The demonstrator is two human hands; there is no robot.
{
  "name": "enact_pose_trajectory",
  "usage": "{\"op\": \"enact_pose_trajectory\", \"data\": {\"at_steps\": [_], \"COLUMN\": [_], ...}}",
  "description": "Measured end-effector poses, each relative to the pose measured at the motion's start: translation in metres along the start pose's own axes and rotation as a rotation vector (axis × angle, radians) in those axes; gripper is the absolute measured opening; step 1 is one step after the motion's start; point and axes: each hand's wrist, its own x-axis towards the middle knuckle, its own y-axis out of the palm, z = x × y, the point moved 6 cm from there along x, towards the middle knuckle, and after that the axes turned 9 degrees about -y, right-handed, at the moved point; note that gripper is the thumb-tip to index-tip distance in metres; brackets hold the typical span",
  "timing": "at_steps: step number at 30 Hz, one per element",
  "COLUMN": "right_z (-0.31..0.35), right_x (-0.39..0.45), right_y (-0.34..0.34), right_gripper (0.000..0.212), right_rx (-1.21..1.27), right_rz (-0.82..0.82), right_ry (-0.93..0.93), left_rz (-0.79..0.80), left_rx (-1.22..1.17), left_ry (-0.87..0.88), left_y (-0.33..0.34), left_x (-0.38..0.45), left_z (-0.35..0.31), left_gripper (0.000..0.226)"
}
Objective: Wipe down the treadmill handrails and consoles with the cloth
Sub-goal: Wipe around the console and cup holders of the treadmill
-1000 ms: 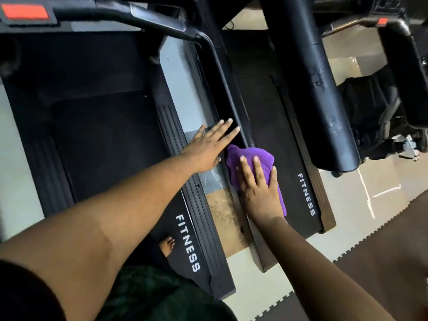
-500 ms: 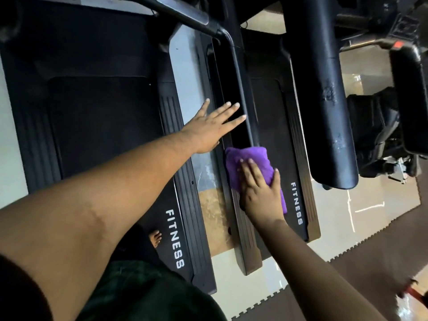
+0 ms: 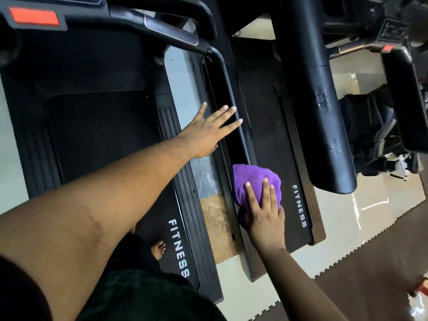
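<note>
A purple cloth [image 3: 254,181] is bunched over the lower end of a thin black handrail [image 3: 234,100] that runs down between two treadmills. My right hand [image 3: 265,214] presses flat on the cloth, fingers spread over it. Further up, my left hand [image 3: 208,130] is stretched out with its fingers apart, fingertips reaching the same rail, and it holds nothing. The console edge with an orange-red patch [image 3: 34,17] shows at the top left.
Two treadmill decks marked FITNESS [image 3: 179,246] lie below, with a strip of floor between them. A thick black padded handrail [image 3: 319,100] hangs at the right. My bare foot [image 3: 158,249] stands on the left deck. Dark foam mats [image 3: 359,286] cover the floor at the lower right.
My right hand has slid the cloth a little down the rail toward me. My left hand has stayed stretched out at the rail. The camera has tilted, bringing the console's orange-red patch back into view.
</note>
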Motion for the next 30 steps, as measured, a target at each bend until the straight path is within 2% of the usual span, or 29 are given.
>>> {"op": "enact_pose_trajectory", "data": {"at_steps": [3, 6, 9, 11, 13, 15, 19, 24, 27, 30], "right_z": [0.012, 0.050, 0.062, 0.051, 0.031, 0.015, 0.014, 0.028, 0.019, 0.008], "right_x": [0.035, 0.092, 0.108, 0.094, 0.065, 0.040, 0.074, 0.153, 0.118, 0.071], "right_y": [-0.009, -0.021, -0.021, -0.020, -0.021, -0.021, -0.030, -0.061, -0.049, -0.028], "right_gripper": [0.094, 0.074, 0.068, 0.077, 0.092, 0.094, 0.104, 0.078, 0.079, 0.081], "right_rx": [-0.210, -0.504, -0.650, -0.548, -0.333, -0.119, 0.038, 0.150, 0.241, 0.283], "right_rz": [-0.001, 0.147, 0.231, 0.229, 0.176, 0.113, 0.064, -0.069, -0.149, -0.124], "right_ry": [-0.092, -0.292, -0.356, -0.352, -0.225, -0.087, -0.069, -0.109, -0.039, 0.029], "left_rz": [-0.017, -0.062, -0.080, -0.080, -0.076, -0.088, -0.097, -0.120, -0.091, -0.075], "left_rx": [0.017, 0.031, 0.032, 0.038, 0.034, 0.018, 0.015, 0.056, 0.058, 0.039], "left_ry": [0.029, 0.031, 0.032, 0.045, 0.057, 0.040, 0.007, 0.017, 0.033, 0.018], "left_y": [0.005, 0.007, 0.008, 0.007, 0.004, 0.002, -0.008, -0.017, -0.020, -0.021], "left_x": [0.003, 0.006, 0.011, 0.012, 0.014, 0.017, 0.027, 0.040, 0.042, 0.041], "left_z": [0.001, 0.007, 0.015, 0.017, 0.020, 0.026, 0.036, 0.047, 0.047, 0.049], "left_gripper": [0.109, 0.107, 0.107, 0.110, 0.111, 0.110, 0.106, 0.106, 0.105, 0.106]}}
